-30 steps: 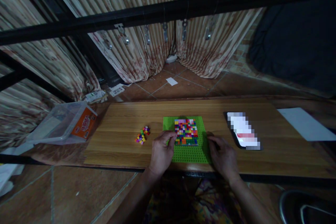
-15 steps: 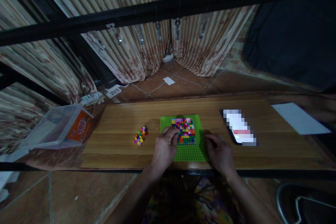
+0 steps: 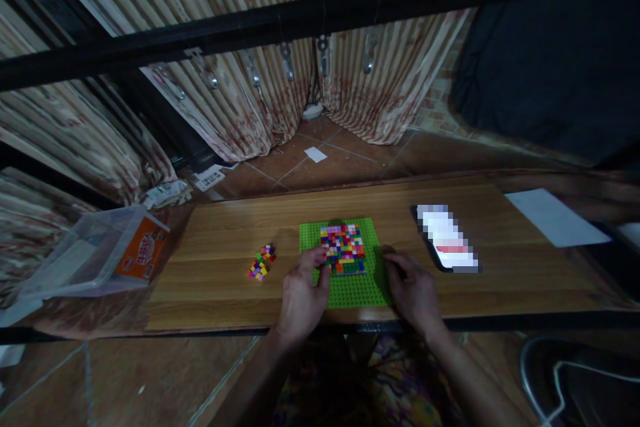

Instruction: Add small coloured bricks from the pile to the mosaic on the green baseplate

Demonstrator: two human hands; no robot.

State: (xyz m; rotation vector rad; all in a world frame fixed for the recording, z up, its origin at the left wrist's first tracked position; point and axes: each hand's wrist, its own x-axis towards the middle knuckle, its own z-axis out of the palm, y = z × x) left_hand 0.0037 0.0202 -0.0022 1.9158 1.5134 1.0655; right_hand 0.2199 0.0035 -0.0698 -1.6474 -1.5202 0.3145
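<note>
A green baseplate [image 3: 350, 290] lies near the front edge of a wooden table [image 3: 225, 290]. A block of many small coloured bricks [image 3: 343, 248] covers its far half. My left hand [image 3: 301, 293] rests at the plate's left side, its curled fingertips touching the lower left corner of the brick block. My right hand [image 3: 411, 290] sits at the plate's right edge, fingers bent and pressed down on it. A small heap of loose coloured bricks [image 3: 261, 262] lies on the table to the left of my left hand.
A phone [image 3: 445, 245] lies right of the plate, and a white sheet [image 3: 555, 217] at the far right. A clear plastic box with an orange label [image 3: 97, 253] sits off the table's left end. Curtains and a black bar stand behind.
My left hand has drawn back slightly toward the lower left corner of the brick block. The view has drifted to the right and down. My right hand has stayed at the plate's edge.
</note>
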